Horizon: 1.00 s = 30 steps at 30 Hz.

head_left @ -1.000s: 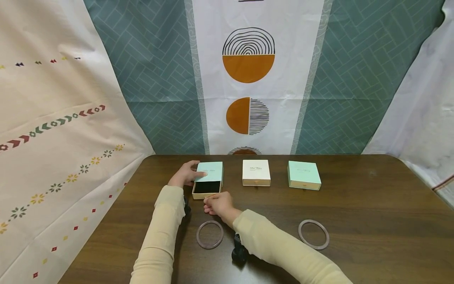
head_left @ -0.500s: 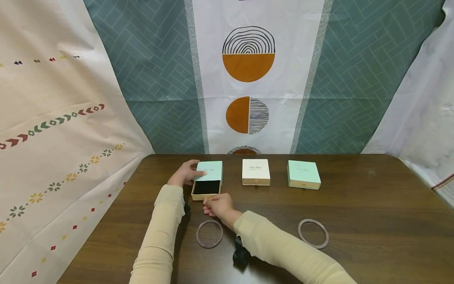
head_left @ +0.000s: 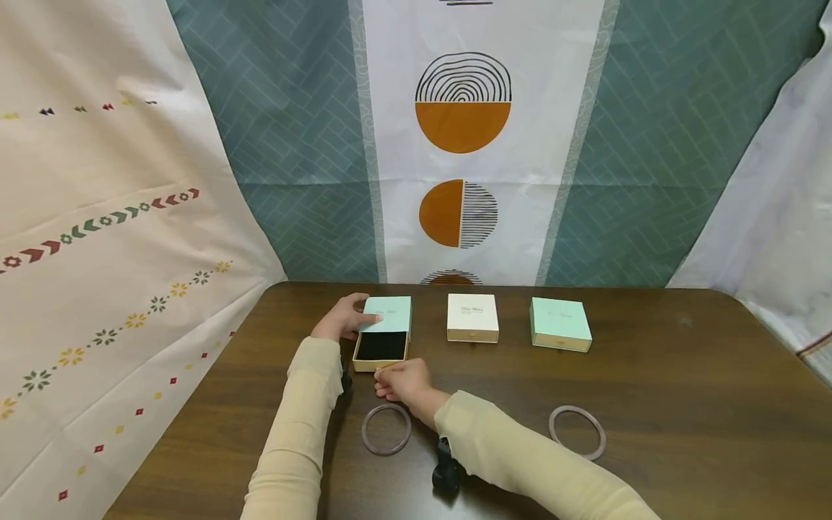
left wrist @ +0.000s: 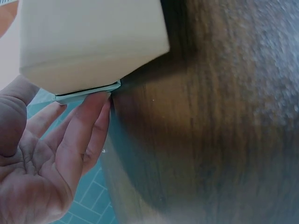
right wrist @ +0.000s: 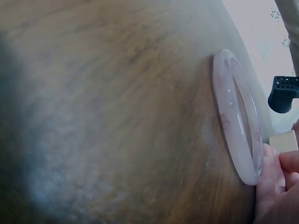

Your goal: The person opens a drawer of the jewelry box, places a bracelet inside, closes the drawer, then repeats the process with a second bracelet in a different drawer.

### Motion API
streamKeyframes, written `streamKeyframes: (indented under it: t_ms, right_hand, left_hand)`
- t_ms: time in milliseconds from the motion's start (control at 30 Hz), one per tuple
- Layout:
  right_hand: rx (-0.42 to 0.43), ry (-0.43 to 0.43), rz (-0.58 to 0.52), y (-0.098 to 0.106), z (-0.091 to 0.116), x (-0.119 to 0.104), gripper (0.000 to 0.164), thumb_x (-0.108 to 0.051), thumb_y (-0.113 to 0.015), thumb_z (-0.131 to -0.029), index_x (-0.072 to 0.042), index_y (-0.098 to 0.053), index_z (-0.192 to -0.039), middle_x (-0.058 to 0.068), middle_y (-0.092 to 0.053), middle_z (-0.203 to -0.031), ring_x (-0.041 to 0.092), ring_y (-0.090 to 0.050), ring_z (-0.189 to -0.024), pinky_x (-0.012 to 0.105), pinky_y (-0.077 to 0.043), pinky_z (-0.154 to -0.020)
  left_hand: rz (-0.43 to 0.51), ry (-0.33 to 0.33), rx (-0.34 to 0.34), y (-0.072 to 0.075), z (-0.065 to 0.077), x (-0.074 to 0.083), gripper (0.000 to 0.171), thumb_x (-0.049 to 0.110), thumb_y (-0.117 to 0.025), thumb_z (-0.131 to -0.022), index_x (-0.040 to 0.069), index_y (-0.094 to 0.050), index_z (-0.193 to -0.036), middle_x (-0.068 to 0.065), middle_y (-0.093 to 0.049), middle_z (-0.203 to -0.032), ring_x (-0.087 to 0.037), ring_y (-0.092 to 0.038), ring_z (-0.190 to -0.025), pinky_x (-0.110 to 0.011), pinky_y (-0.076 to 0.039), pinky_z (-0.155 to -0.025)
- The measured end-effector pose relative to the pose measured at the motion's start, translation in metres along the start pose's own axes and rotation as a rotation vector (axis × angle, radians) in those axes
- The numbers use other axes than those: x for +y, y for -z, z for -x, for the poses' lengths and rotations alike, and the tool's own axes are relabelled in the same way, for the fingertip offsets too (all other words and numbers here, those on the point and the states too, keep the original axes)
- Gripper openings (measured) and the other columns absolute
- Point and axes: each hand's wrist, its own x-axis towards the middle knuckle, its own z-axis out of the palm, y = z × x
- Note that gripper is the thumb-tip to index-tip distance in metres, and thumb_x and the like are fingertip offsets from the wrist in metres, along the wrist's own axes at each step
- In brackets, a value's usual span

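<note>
At the table's left back lies a mint-green drawer box (head_left: 393,310), its cream, black-lined drawer (head_left: 372,366) pulled partway out toward me. My left hand (head_left: 341,318) grips the mint sleeve, thumb on top; in the left wrist view its fingers (left wrist: 74,149) reach against the sleeve's edge beside the cream drawer (left wrist: 93,42). With fingertips at the drawer's front edge, my right hand (head_left: 404,380) pinches it; what exactly lies between the fingertips is hidden. A pale purple bangle (head_left: 387,453) lies flat just in front of the right hand and fills the right wrist view's side (right wrist: 226,116).
A white box (head_left: 472,312) and another mint-green box (head_left: 560,319), both closed, stand in a row to the right. A second bangle (head_left: 602,437) lies at front right, partly behind the right sleeve (head_left: 520,458). Patterned cloths (head_left: 312,144) hang behind the brown table (head_left: 682,404).
The drawer has slid slightly farther out toward me, the right hand moving with it. My left hand keeps its hold on the sleeve. The head view has shifted a little.
</note>
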Motion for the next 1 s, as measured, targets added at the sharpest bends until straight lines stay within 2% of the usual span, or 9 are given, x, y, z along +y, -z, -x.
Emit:
streamKeyframes:
  t_ms: [400, 667, 900, 1000]
  right_hand:
    - [-0.05, 0.009, 0.014, 0.0037, 0.0045, 0.0067, 0.017, -0.001, -0.062, -0.086, 0.011, -0.072, -0.09, 0.011, -0.071, -0.069, 0.003, -0.061, -0.053, 0.019, -0.053, -0.052]
    - [-0.047, 0.014, 0.011, 0.0052, 0.0057, 0.0048, 0.017, -0.002, -0.062, -0.085, 0.012, -0.072, -0.09, 0.007, -0.069, -0.065, 0.003, -0.06, -0.052, 0.018, -0.053, -0.051]
    - [-0.057, 0.027, 0.021, 0.0043, 0.0073, 0.0012, 0.018, -0.003, -0.063, -0.086, 0.012, -0.071, -0.09, 0.012, -0.07, -0.069, 0.004, -0.061, -0.053, 0.019, -0.053, -0.052]
    - [-0.061, 0.02, 0.024, 0.0046, 0.0072, 0.001, 0.018, -0.003, -0.063, -0.086, 0.012, -0.071, -0.09, 0.01, -0.07, -0.068, 0.004, -0.061, -0.054, 0.019, -0.054, -0.053]
  left_hand:
    - [0.016, 0.012, -0.001, -0.0037, 0.0017, -0.0031, 0.073, 0.019, -0.066, -0.091, 0.009, -0.025, -0.151, -0.027, -0.034, -0.146, -0.043, -0.044, -0.126, -0.053, -0.048, -0.094]
    - [0.015, -0.001, 0.001, -0.0033, 0.0001, -0.0023, 0.074, 0.019, -0.066, -0.091, 0.009, -0.025, -0.151, -0.027, -0.034, -0.146, -0.043, -0.044, -0.127, -0.053, -0.048, -0.094]
    - [0.008, 0.004, 0.013, 0.0004, 0.0033, 0.0019, 0.074, 0.021, -0.068, -0.089, 0.01, -0.027, -0.15, -0.026, -0.036, -0.145, -0.041, -0.045, -0.126, -0.05, -0.049, -0.094]
    - [0.005, -0.002, 0.004, 0.0, 0.0021, 0.0002, 0.074, 0.021, -0.066, -0.091, 0.009, -0.025, -0.151, -0.027, -0.034, -0.146, -0.042, -0.044, -0.127, -0.052, -0.047, -0.096]
